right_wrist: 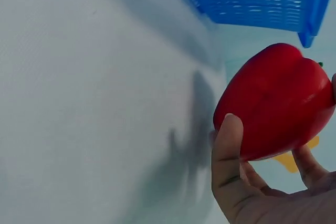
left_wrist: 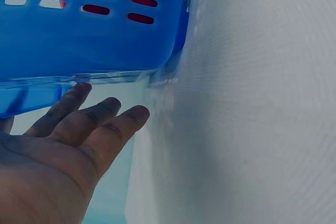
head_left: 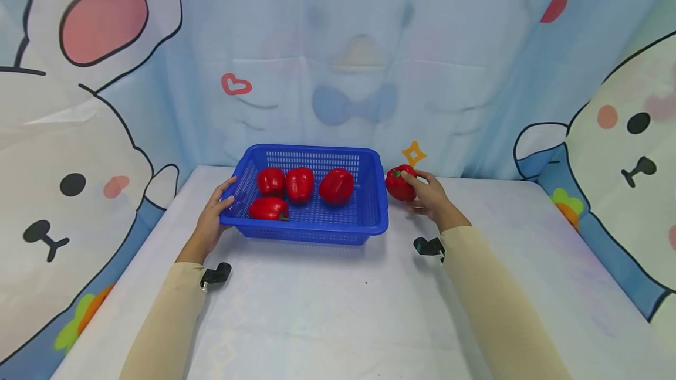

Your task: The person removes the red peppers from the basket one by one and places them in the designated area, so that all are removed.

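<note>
A blue plastic basket (head_left: pixel 311 234) sits on the white table. Inside it lie several red bell peppers, one (head_left: pixel 269 209) near the front left and another (head_left: pixel 336 186) right of the middle. My left hand (head_left: pixel 210 216) rests at the basket's left rim; in the left wrist view its fingers (left_wrist: pixel 113 132) extend fairly straight beside the basket wall. Just outside the right end, my right hand (head_left: pixel 433 195) grips another red bell pepper (head_left: pixel 399 183). The right wrist view shows fingers and thumb curved around that pepper (right_wrist: pixel 273 103), which hangs above the table.
The white table (head_left: pixel 327 309) stretches in front of the basket and off to both sides. A light blue printed curtain (head_left: pixel 296 34) with cartoon animals hangs right behind the basket. A small black device (head_left: pixel 429 246) is on each wrist.
</note>
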The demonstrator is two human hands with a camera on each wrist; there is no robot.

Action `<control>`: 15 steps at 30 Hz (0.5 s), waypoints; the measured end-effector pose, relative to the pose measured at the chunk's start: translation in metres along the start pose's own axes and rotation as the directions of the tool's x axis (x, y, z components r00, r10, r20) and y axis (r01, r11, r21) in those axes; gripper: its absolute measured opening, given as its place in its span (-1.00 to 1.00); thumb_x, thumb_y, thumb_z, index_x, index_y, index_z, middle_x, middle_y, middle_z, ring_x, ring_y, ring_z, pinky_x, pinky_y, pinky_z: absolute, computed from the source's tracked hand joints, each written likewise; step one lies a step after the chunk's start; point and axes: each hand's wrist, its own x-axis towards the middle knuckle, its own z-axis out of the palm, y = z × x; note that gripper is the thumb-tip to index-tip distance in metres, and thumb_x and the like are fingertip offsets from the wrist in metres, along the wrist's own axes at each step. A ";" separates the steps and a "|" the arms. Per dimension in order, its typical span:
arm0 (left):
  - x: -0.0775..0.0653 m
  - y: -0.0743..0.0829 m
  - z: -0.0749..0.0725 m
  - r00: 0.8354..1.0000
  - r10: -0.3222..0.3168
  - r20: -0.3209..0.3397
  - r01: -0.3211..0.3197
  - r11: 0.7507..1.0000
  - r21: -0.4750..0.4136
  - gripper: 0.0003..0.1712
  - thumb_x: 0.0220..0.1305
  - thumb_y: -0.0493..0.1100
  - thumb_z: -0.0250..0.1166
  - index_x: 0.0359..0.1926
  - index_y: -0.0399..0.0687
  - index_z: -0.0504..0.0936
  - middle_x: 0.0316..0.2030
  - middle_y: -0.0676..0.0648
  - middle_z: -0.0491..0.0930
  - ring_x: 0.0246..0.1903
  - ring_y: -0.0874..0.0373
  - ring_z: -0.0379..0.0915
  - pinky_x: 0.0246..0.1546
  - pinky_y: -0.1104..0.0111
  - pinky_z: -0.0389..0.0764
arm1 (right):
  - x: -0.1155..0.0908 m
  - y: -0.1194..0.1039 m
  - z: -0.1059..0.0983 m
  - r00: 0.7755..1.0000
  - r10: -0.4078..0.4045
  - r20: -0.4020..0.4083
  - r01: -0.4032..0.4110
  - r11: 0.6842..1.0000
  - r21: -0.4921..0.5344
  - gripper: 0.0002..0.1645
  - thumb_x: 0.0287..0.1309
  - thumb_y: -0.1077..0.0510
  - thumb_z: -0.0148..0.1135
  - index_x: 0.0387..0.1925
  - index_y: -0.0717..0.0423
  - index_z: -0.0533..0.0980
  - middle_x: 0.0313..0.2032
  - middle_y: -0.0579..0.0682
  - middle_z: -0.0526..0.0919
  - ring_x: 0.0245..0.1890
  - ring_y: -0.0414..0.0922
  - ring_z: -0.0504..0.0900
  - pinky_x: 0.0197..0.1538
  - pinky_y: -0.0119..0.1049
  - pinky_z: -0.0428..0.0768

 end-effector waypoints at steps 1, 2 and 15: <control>0.000 0.000 0.000 1.000 -0.001 -0.001 0.001 1.000 -0.001 -0.40 0.54 0.00 -0.19 0.51 0.52 0.01 0.58 -0.08 -0.25 0.51 -0.28 -0.13 0.42 -0.18 0.08 | 0.000 0.002 0.000 1.000 0.006 -0.006 -0.006 1.000 -0.012 0.05 0.22 -0.39 0.12 0.56 -0.21 -0.11 0.49 0.21 0.12 0.14 0.16 0.51 0.10 -0.10 0.63; 0.000 0.000 0.000 1.000 -0.002 -0.001 0.002 1.000 -0.002 -0.40 0.54 0.00 -0.19 0.51 0.52 0.01 0.58 -0.08 -0.25 0.51 -0.28 -0.13 0.42 -0.19 0.08 | 0.001 0.003 0.000 1.000 0.012 -0.010 -0.012 1.000 -0.017 0.05 0.22 -0.40 0.10 0.56 -0.21 -0.11 0.48 0.21 0.13 0.07 0.12 0.54 0.07 -0.12 0.64; -0.001 0.002 0.000 1.000 -0.007 -0.002 0.007 1.000 -0.011 -0.39 0.53 -0.01 -0.20 0.52 0.48 0.00 0.58 -0.08 -0.25 0.51 -0.27 -0.13 0.43 -0.17 0.07 | 0.000 0.008 -0.011 0.998 0.066 -0.008 -0.067 0.998 -0.006 -0.04 0.36 -0.43 -0.21 0.58 -0.12 -0.19 0.47 0.18 0.16 -0.03 -0.01 0.59 0.09 -0.20 0.63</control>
